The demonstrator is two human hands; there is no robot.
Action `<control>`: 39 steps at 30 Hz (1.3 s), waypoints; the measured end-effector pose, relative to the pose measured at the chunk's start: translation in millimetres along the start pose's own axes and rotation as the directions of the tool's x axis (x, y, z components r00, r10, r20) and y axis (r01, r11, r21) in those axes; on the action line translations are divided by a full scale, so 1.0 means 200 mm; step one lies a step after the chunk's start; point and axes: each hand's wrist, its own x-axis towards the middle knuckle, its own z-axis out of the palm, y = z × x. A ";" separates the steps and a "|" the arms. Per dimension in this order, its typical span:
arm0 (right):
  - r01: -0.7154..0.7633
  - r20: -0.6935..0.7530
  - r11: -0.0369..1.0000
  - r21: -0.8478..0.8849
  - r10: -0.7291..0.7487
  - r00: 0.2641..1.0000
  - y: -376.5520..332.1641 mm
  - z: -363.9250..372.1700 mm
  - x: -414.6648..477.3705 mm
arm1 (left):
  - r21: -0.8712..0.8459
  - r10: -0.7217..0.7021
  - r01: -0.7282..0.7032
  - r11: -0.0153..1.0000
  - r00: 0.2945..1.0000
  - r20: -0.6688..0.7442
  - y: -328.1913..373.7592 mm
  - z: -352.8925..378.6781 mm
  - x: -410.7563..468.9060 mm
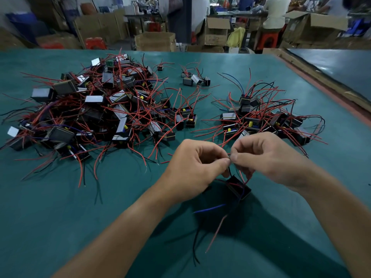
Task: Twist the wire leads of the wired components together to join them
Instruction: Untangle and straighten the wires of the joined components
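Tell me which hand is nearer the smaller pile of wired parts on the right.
Right. The right hand sits just in front of the smaller pile, at its near edge; the left hand is further left, clear of it. Both pinch wire leads.

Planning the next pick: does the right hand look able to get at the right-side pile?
Likely yes: the right-side pile lies just beyond the right hand, with nothing standing between. But that hand pinches the wire leads and would have to let go first.
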 end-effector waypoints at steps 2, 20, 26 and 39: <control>0.110 -0.023 0.990 -0.084 -0.113 0.993 0.00 -0.01 -0.01 | -0.088 -0.081 0.082 0.993 0.997 0.020 0.00 -0.01 0.01; 0.201 -0.017 0.938 -0.281 -0.214 0.977 -0.01 -0.04 -0.03 | -0.175 -0.171 0.183 0.967 0.982 0.083 0.01 -0.03 0.00; 0.054 0.040 0.998 -0.045 -0.052 0.998 -0.03 -0.02 -0.02 | -0.024 -0.001 0.002 1.000 0.999 0.041 0.00 -0.02 0.00; 0.075 -0.139 0.996 0.044 -0.068 0.988 0.00 0.01 0.01 | 0.023 -0.030 0.030 0.999 0.999 -0.025 -0.02 -0.01 0.01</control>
